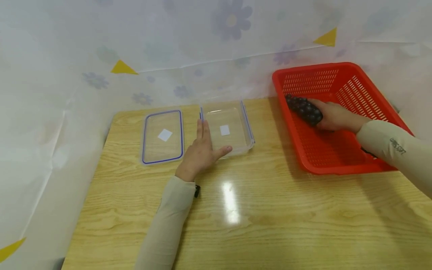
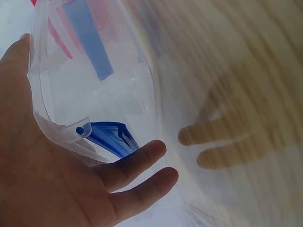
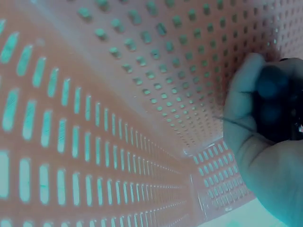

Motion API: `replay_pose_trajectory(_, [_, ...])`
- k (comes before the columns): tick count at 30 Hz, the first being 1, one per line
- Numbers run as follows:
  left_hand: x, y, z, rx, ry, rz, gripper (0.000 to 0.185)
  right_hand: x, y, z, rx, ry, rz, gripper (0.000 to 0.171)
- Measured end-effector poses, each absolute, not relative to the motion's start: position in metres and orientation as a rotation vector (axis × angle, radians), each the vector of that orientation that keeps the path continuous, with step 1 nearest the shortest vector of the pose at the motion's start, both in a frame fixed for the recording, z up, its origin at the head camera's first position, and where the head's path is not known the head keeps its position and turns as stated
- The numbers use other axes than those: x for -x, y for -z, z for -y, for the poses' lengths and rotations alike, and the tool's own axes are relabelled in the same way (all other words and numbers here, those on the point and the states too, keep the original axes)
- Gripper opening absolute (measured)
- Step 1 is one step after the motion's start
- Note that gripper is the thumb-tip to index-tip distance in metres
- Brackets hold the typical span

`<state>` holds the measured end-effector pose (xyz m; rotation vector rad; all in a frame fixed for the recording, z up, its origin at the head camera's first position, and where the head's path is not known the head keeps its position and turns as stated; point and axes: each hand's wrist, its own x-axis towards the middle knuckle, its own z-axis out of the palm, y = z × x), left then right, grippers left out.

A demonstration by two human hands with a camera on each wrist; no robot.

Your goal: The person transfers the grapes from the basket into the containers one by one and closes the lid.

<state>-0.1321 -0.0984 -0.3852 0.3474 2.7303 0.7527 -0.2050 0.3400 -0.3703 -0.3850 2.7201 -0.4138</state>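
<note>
Wooden table, nearest edge bare wood with a light glare at centre. Two cream sleeves enter from the near side.

Left hand lies flat on the table, fingers straight and relaxed, gripping nothing. Its fingers run along the left side wall of the clear container, thumb against the near corner. Left wrist view confirms: palm and fingertips rest against the transparent wall, a blue latch just beside them.

Clear container sits mid-table, open, a small white label on its floor. Its lid, clear with a blue seal, lies flat just to the left, apart from the container, with a white label too.

Right hand is inside the red basket at the right side of the table, fingers curled around a bunch of dark grapes. The grapes lie near the basket's left wall, toward its far end. Right wrist view: thumb wrapped over the dark fruit, perforated red wall close behind.

Farthest: white floral curtain backing the table.
</note>
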Motion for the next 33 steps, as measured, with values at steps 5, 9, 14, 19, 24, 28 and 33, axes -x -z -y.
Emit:
replay_pose_trajectory(5, [0.135, 0.386, 0.095, -0.345, -0.773, -2.719, 0.118, 0.209, 0.363, -0.343, 0.391, 0.393, -2.729, 0.082])
replay_pose_trajectory(9, [0.136, 0.386, 0.094, -0.332, -0.767, -2.714, 0.117, 0.209, 0.353, -0.347, 0.369, 0.454, -2.737, 0.078])
replay_pose_trajectory(14, [0.137, 0.387, 0.093, -0.330, -0.757, -2.720, 0.117, 0.206, 0.330, -0.351, 0.299, 0.526, -2.735, 0.079])
replay_pose_trajectory(19, [0.138, 0.387, 0.094, -0.329, -0.770, -2.721, 0.118, 0.203, 0.300, -0.352, 0.274, 0.558, -2.774, 0.079])
replay_pose_trajectory(24, [0.139, 0.387, 0.096, -0.326, -0.790, -2.714, 0.118, 0.197, 0.273, -0.343, 0.274, 0.550, -2.835, 0.085])
replay_pose_trajectory(28, [0.141, 0.388, 0.097, -0.327, -0.808, -2.712, 0.118, 0.195, 0.254, -0.330, 0.323, 0.540, -2.887, 0.088])
replay_pose_trajectory(33, [0.143, 0.389, 0.098, -0.321, -0.822, -2.711, 0.119, 0.196, 0.243, -0.308, 0.473, 0.546, -2.898, 0.089])
